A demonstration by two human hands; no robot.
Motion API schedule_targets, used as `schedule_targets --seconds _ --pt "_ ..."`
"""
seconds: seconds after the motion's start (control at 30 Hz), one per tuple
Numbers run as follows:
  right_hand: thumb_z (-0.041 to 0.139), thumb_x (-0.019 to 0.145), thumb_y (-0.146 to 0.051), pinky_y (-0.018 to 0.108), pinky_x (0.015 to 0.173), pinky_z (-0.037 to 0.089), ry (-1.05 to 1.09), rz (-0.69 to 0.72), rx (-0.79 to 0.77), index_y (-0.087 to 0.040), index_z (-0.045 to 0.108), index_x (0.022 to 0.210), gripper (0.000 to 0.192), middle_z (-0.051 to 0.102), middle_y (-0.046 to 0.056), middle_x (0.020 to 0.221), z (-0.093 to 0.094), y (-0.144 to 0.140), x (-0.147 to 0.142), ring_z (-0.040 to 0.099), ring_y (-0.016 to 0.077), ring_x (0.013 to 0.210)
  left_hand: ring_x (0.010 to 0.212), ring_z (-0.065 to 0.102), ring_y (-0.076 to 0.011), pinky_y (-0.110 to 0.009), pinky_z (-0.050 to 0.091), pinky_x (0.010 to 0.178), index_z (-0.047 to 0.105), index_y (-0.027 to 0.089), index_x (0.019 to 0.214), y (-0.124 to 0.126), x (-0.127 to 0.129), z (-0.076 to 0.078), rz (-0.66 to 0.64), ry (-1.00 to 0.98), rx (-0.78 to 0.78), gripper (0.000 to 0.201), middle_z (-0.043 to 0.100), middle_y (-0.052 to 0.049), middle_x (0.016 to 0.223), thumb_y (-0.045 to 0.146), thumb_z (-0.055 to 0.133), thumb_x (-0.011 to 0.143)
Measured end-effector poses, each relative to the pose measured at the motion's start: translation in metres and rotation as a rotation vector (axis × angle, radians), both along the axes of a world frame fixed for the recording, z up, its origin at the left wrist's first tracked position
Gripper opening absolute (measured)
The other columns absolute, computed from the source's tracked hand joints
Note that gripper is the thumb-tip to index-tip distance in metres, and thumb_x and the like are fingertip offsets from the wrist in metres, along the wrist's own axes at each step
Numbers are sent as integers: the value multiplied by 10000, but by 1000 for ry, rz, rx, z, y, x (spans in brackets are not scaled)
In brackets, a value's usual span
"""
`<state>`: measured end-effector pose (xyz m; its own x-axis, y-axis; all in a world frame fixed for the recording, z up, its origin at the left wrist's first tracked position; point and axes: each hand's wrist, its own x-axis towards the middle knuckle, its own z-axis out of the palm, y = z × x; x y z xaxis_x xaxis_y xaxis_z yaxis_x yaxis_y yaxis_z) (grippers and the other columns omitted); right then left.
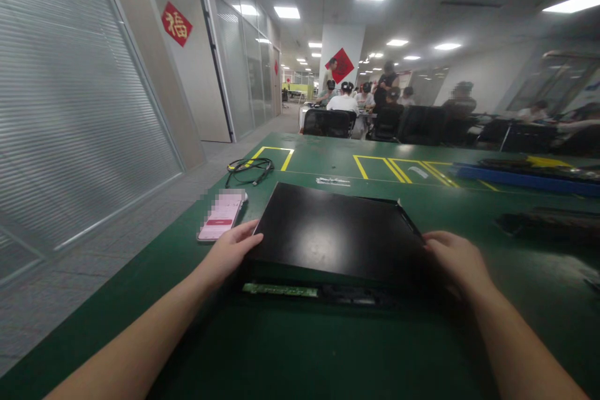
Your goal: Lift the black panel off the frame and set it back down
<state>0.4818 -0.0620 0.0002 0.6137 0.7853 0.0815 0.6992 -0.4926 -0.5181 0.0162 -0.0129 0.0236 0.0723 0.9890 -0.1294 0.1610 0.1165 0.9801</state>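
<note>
A black, glossy flat panel (pixel 328 231), much like a display screen, is held tilted over the green table (pixel 328 356). My left hand (pixel 234 244) pinches its left edge between thumb and fingers. On the opposite side my right hand (pixel 457 256) grips the right edge, its fingertips partly hidden behind it. Below the near edge of the panel runs a narrow green circuit board (pixel 281 290), continuing to the right as a dark strip (pixel 356 295). A thin dark frame edge (pixel 410 222) shows past the panel's far right corner.
A phone (pixel 220 215) lies left of the panel, with a coiled black cable (pixel 250 167) behind it. Yellow tape outlines (pixel 394 169) mark the table's far side. At the right are a blue tray (pixel 525 178) and dark parts (pixel 539 223). People sit farther back.
</note>
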Motion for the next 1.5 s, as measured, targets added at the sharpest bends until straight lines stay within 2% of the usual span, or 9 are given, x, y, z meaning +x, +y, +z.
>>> schedule_targets --seconds 0.1,0.2,0.37,0.57,0.8,1.07,1.23,1.5 --pt "584 781 -326 361 724 471 12 9 -13 -248 831 985 329 799 79 974 0 -1 0 689 278 890 1295 647 -401 -503 483 1131 797 195 1129 5 -5 -7 14 153 127 597 771 -128 1297 528 807 634" --pt "579 784 -322 363 730 471 9 14 -20 -250 828 991 331 799 78 979 -1 -1 1 691 280 898 1396 559 -419 -524 427 1182 813 194 1086 12 -11 -15 13 296 225 622 686 -150 1435 605 772 621" --pt "578 781 -332 364 731 474 6 13 -19 -251 826 992 335 796 78 971 -2 -1 2 687 280 901 1420 535 -423 -517 440 1180 804 142 1128 19 -16 -25 -54 398 236 736 615 -207 1498 663 733 614" --pt "577 760 -348 363 702 474 -9 34 -1 -256 829 950 329 793 77 910 -5 0 6 685 274 848 1408 551 -403 -515 460 1163 789 140 1148 19 -16 -30 -91 407 229 680 593 -208 1515 593 728 644" --pt "570 770 -363 371 723 480 -15 31 -18 -260 832 950 335 793 82 932 -6 0 6 684 286 876 1404 549 -412 -525 467 1150 801 161 1067 22 -16 -37 -91 402 230 578 605 -206 1493 532 734 630" --pt "569 762 -352 367 685 477 -20 36 -21 -260 834 911 317 786 80 878 -4 0 6 681 278 828 1409 548 -408 -496 483 1141 794 161 1038 22 -16 -36 -84 398 216 579 597 -208 1499 551 744 612" --pt "569 769 -346 367 711 481 -17 43 -30 -261 834 907 311 795 75 923 -1 -1 4 684 280 874 1388 563 -426 -523 482 1140 795 161 1020 21 -15 -35 -80 399 215 565 594 -213 1498 536 759 599" --pt "582 770 -348 355 671 488 25 29 -36 -260 836 907 301 794 75 889 1 -2 1 696 277 836 1394 561 -408 -516 476 1146 792 183 1045 20 -16 -35 -84 426 211 551 591 -189 1511 531 758 619"
